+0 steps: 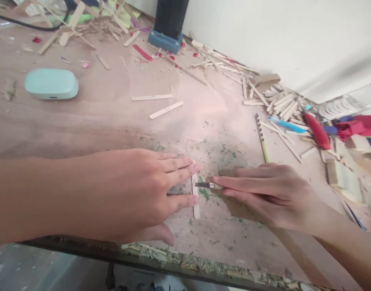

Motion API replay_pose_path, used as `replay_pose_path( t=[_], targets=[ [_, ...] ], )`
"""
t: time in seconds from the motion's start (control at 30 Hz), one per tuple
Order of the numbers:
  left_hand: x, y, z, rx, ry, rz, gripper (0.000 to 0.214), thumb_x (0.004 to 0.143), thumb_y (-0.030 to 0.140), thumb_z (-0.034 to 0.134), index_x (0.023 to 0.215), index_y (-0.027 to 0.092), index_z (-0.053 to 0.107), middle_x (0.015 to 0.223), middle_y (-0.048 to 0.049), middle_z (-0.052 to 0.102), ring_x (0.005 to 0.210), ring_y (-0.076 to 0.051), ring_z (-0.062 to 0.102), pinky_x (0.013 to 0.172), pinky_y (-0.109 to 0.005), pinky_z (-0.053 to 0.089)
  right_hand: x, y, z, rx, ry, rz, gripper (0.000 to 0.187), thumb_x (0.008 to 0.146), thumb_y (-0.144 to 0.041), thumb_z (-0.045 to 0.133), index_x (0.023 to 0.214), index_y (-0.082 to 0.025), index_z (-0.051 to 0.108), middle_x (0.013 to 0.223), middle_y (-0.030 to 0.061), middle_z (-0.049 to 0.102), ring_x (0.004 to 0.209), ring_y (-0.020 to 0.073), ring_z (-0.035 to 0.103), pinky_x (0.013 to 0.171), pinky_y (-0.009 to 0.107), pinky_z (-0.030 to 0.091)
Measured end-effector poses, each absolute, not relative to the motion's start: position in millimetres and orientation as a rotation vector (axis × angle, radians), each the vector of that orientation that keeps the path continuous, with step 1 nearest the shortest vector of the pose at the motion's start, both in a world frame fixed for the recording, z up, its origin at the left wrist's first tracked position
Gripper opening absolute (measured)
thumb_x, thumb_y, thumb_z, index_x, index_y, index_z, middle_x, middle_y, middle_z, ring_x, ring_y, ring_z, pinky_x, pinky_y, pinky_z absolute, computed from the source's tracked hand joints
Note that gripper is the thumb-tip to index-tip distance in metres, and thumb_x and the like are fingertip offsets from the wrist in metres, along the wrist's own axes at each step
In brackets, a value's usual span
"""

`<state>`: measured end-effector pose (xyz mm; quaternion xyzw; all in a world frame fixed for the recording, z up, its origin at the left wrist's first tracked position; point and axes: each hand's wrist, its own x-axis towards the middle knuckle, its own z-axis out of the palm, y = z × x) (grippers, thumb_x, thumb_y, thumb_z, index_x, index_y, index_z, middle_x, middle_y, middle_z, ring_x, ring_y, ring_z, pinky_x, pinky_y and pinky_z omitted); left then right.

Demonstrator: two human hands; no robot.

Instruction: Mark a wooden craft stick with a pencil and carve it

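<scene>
A wooden craft stick (196, 211) lies upright in the view on the table, with a small dark mark near its middle. My left hand (143, 190) has its fingers stretched and spread, and the fingertips press the stick down against the table. In my right hand (273, 190) is a craft knife (207, 185), pinched between thumb and fingers. Its dark blade touches or nearly touches the stick between my left fingertips; exact contact is too small to tell. Most of the knife's handle is hidden by my fingers.
Two marked craft sticks (166, 109) lie beyond my hands. A mint-coloured case (51, 83) sits at left. A pencil (262, 137), blue pen (287, 124) and red-handled tool (317, 131) lie right, by a stick pile (284, 105). Shavings line the table's front edge (185, 262).
</scene>
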<state>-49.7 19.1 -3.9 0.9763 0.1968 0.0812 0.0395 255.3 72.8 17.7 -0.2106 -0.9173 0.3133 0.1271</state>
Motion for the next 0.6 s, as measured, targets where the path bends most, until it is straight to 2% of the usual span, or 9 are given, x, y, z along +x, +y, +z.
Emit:
replay_pose_path(
  t=[0.13,0.23,0.37,0.47,0.6],
  targets=[
    [-49.6,19.0,-4.4,2.961,0.613,0.276,0.063,0.103,0.062,0.059,0.148,0.019,0.064,0.155,-0.0204,0.059,0.145,-0.037,0.057,0.114,-0.051,0.056,256.4,70.5,17.1,-0.652,-2.673,0.907,0.038,0.103,-0.012,0.067,0.137,-0.025,0.073,0.093,0.0051,0.08,0.065,0.0126,0.068,0.055,0.025,0.049],
    [-50.0,19.4,-4.3,2.951,0.606,0.284,0.063,0.102,0.063,0.06,0.146,0.018,0.065,0.153,-0.0209,0.061,0.144,-0.038,0.059,0.113,-0.052,0.057,256.0,70.3,17.6,-0.657,-2.67,0.921,0.038,0.103,-0.014,0.066,0.139,-0.028,0.073,0.091,0.0037,0.08,0.062,0.0121,0.066,0.054,0.025,0.047],
    [-50.0,20.9,-3.3,2.968,0.596,0.281,0.063,0.103,0.063,0.057,0.148,0.02,0.065,0.153,-0.0206,0.061,0.145,-0.036,0.058,0.117,-0.05,0.054,253.9,72.4,23.9,-0.619,-2.726,0.898,0.033,0.106,-0.014,0.062,0.136,-0.022,0.074,0.081,0.0036,0.074,0.06,0.0108,0.062,0.053,0.024,0.042],
    [-50.1,21.5,-3.6,2.98,0.598,0.266,0.062,0.104,0.063,0.054,0.149,0.021,0.064,0.154,-0.021,0.059,0.145,-0.036,0.057,0.118,-0.05,0.054,251.5,73.7,35.0,-0.587,-2.821,0.825,0.03,0.107,-0.013,0.06,0.134,-0.019,0.074,0.089,0.0058,0.077,0.064,0.0092,0.064,0.056,0.024,0.041],
    [-51.2,21.4,-5.9,2.986,0.595,0.27,0.062,0.106,0.063,0.051,0.15,0.021,0.062,0.154,-0.0212,0.059,0.147,-0.035,0.056,0.118,-0.05,0.053,248.4,72.5,50.0,-0.581,-2.935,0.741,0.035,0.109,-0.015,0.056,0.14,-0.023,0.069,0.103,0.0057,0.081,0.07,0.0093,0.068,0.059,0.025,0.043]
  ],
)
